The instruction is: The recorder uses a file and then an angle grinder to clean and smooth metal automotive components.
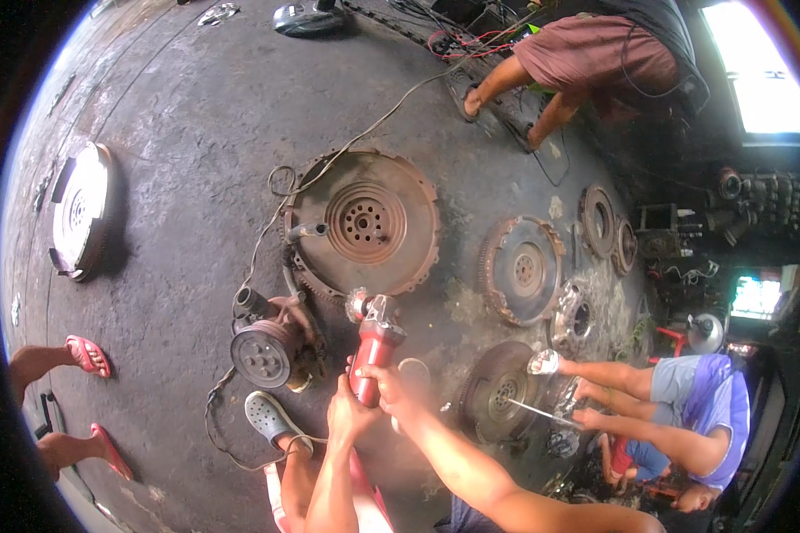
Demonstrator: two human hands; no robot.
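A red angle grinder (378,351) is gripped in both my hands, its round head (358,305) at the near rim of a large rusty flywheel (391,204). Whether the head touches the toothed rim I cannot tell. My left hand (351,411) wraps round the rear of the red body, and my right hand (391,393) closes on it from the right. The flywheel lies flat, with a ring of bolt holes round its centre. Beside its left near edge sits a rusty engine part with a grooved pulley (262,354).
A cable (378,120) crosses the flywheel's edge. More flywheels (523,269) lie to the right, and a shiny one (83,213) at far left. A person in purple (729,400) holds a rod over another flywheel (493,391). Someone in pink sandals (89,355) and a person in reddish shorts (591,53) stand nearby.
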